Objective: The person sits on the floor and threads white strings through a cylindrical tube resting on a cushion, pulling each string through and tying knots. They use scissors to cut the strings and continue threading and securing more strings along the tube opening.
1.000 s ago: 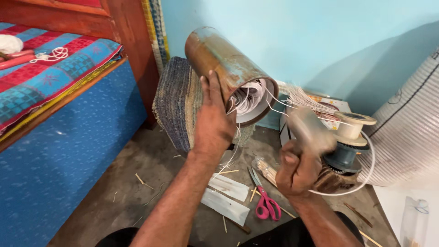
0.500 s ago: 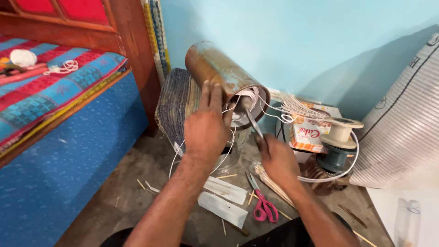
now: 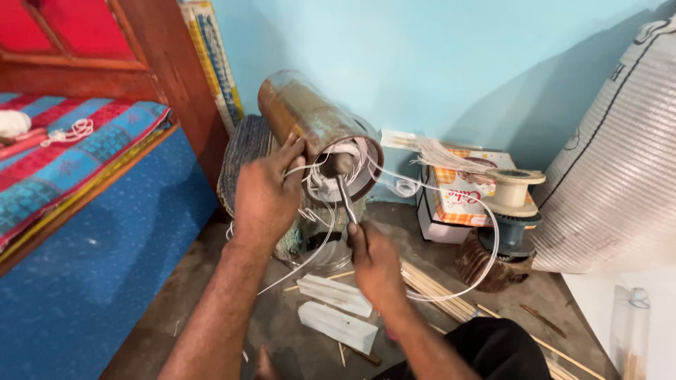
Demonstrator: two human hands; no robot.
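The left hand (image 3: 266, 193) steadies a rusty metal cylinder (image 3: 317, 134) that lies tilted, its open end toward the camera, with white wires (image 3: 317, 184) spilling out of that end. Its grip is pressed against the cylinder's rim, fingers curled over the wires. Just below the opening, the right hand (image 3: 374, 262) pinches a thin metal tool (image 3: 345, 198) whose tip pokes into the cylinder. A pale empty spool (image 3: 512, 188) stands to the right of the cylinder, and the blue bed (image 3: 91, 232) lies to its left.

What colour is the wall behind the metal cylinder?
Light blue wall, seen in the head view behind the rusty cylinder.
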